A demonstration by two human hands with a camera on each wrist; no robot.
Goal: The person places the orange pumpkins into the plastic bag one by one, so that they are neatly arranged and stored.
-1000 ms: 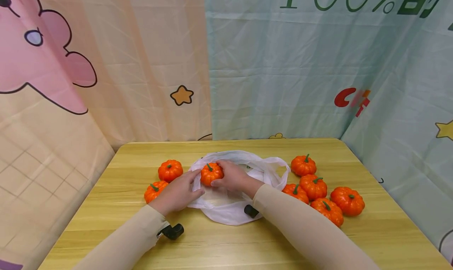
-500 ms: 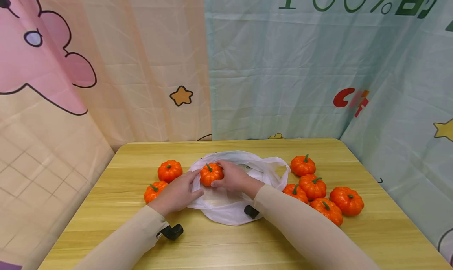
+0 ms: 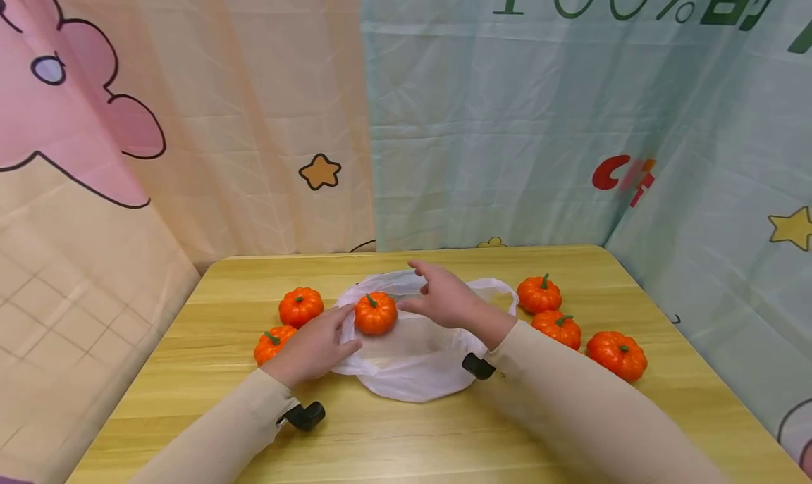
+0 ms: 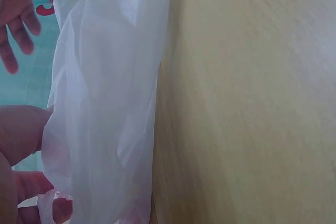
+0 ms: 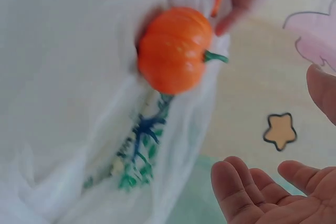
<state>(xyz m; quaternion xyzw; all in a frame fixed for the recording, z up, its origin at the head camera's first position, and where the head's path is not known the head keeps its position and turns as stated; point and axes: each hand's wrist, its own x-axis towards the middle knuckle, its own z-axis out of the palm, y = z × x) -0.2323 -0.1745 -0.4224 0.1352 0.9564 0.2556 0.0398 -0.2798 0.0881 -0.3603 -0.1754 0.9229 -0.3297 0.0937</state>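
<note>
A white plastic bag (image 3: 419, 382) lies spread with its mouth facing up in the middle of the table. Inside it, near the left rim, sits a small orange pumpkin (image 3: 376, 313) with a green stem. My left hand (image 3: 311, 346) holds the bag's left rim, the film passing between thumb and fingers in the left wrist view (image 4: 31, 184). To the pumpkin's right, over the bag, is my right hand (image 3: 453, 297), apart from the pumpkin. Its fingers (image 5: 236, 182) are spread and hold nothing. Printed green and blue marks show on the bag (image 5: 139, 150) in the right wrist view.
Two pumpkins (image 3: 301, 306) (image 3: 273, 342) stand left of the bag, the nearer partly behind my left hand. Several more, such as the right-hand pumpkin (image 3: 617, 356), stand at right, partly hidden by my sleeve. Printed curtains (image 3: 476, 132) hang behind the wooden table (image 3: 380, 456).
My right hand has let go of the pumpkin and moved up and right, its fingers now spread. The pumpkin stays in the bag, and my left hand keeps its place on the rim.
</note>
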